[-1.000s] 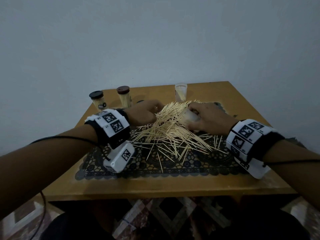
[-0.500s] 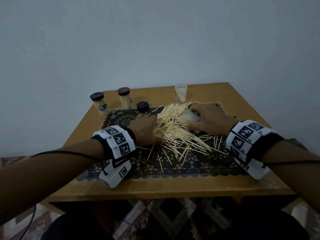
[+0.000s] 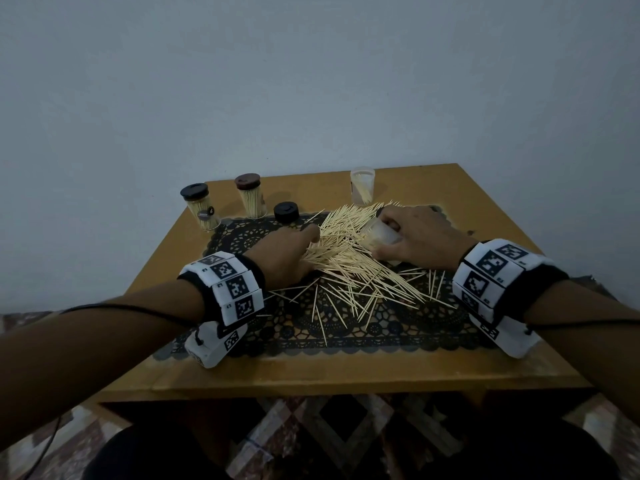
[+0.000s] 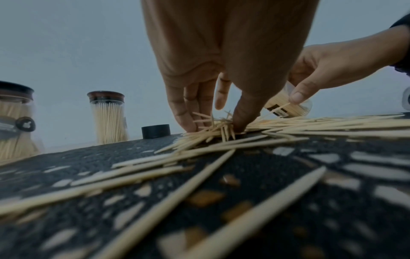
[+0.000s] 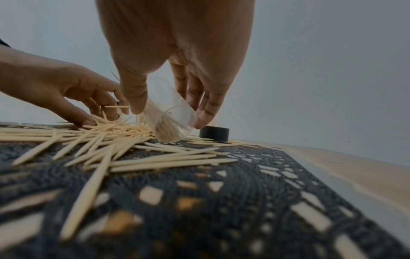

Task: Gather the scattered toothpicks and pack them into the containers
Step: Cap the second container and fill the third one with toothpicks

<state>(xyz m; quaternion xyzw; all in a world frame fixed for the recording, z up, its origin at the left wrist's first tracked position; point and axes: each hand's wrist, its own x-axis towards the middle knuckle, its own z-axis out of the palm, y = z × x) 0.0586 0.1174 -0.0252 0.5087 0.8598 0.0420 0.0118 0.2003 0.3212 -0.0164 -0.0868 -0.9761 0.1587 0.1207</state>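
My right hand [image 3: 420, 237] grips a clear container [image 3: 381, 233] tilted on its side, thumb on one wall and fingers on the other, its mouth turned toward my left hand; some toothpicks already lie inside it. My left hand [image 3: 284, 258] is down on the toothpicks [image 3: 349, 261], thumb and fingertips closing on a small bunch at the near-left edge of the pile. The pile lies between my two hands on the black lace mat [image 3: 311, 327], with strays fanning out toward me. Beyond my left hand: a loose black lid [image 3: 286, 212] on the mat's far edge, then two upright capped containers, one brown-lidded [image 3: 250, 195] and one black-lidded [image 3: 200, 206], both full. Beyond my right hand an open clear cup [image 3: 362, 185] holds a few sticks. All of it sits on the wooden tabletop [image 3: 346, 372]
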